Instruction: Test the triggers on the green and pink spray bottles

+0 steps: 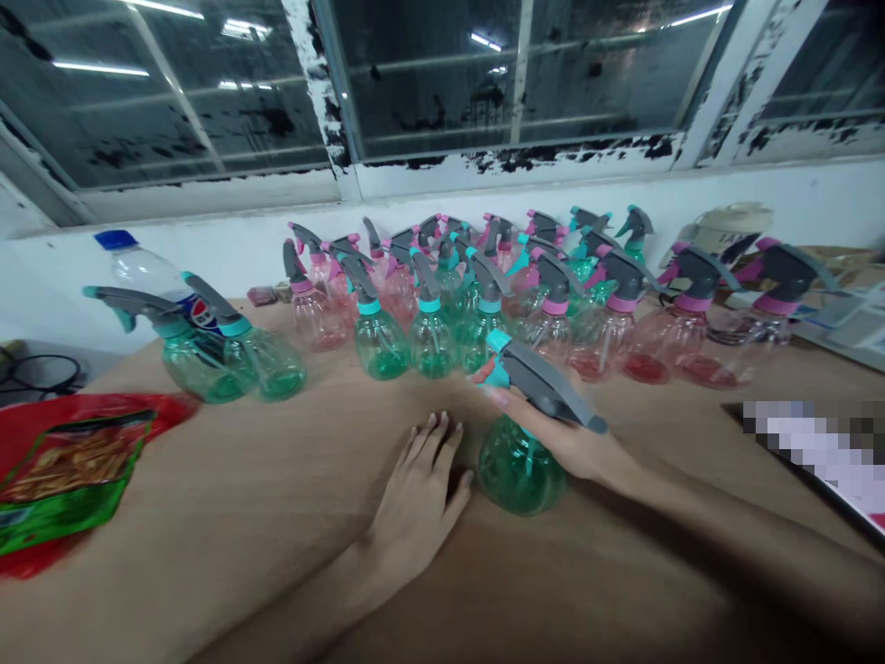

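My right hand [553,433] is wrapped round the grey and teal trigger head of a green spray bottle [515,470] that stands on the brown table [277,516]. My left hand [418,498] lies flat on the table just left of the bottle, fingers stretched out, thumb near the bottle's base. Beyond them stands a crowd of several green and pink spray bottles [470,295] with grey triggers.
Two green spray bottles [228,355] stand apart at the left, a clear drink bottle with a blue cap [145,267] behind them. A red and green snack bag [62,470] lies at the left edge. Papers [822,452] lie at right. A window wall runs behind.
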`<control>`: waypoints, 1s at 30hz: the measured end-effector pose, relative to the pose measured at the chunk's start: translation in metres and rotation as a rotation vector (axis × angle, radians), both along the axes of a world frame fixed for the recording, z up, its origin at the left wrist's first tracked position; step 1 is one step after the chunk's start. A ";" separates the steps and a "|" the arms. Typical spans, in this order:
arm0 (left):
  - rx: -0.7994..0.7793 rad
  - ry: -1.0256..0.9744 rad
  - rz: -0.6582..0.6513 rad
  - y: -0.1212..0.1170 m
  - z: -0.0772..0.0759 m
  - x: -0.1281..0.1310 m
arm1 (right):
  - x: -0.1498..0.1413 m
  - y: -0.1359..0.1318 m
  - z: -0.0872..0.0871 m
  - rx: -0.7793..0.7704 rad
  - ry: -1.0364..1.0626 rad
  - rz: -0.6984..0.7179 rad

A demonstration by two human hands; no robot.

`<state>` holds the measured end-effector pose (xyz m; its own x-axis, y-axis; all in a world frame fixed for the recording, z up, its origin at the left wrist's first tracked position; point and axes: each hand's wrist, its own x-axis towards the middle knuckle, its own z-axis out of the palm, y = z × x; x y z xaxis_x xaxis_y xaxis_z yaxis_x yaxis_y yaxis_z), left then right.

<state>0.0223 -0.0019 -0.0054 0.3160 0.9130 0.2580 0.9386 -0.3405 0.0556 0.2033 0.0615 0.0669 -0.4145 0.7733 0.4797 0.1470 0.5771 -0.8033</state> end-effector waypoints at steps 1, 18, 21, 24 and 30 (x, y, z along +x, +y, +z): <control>0.002 0.003 -0.005 0.000 0.001 0.000 | 0.001 0.001 -0.001 0.010 -0.006 -0.006; -0.015 -0.026 -0.016 0.002 0.003 -0.001 | 0.003 0.000 -0.004 -0.001 0.048 0.010; -0.023 -0.032 -0.015 0.001 0.002 -0.001 | 0.004 0.000 -0.007 0.051 0.020 -0.059; -0.033 -0.042 -0.012 0.001 0.003 -0.001 | 0.004 -0.001 -0.008 0.052 0.018 -0.083; -0.039 -0.036 -0.020 0.001 0.004 0.000 | 0.003 -0.003 -0.007 0.035 0.074 -0.066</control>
<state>0.0219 -0.0009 -0.0015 0.3251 0.9163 0.2340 0.9289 -0.3557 0.1025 0.2061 0.0586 0.0598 -0.3261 0.7800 0.5340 0.1266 0.5958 -0.7931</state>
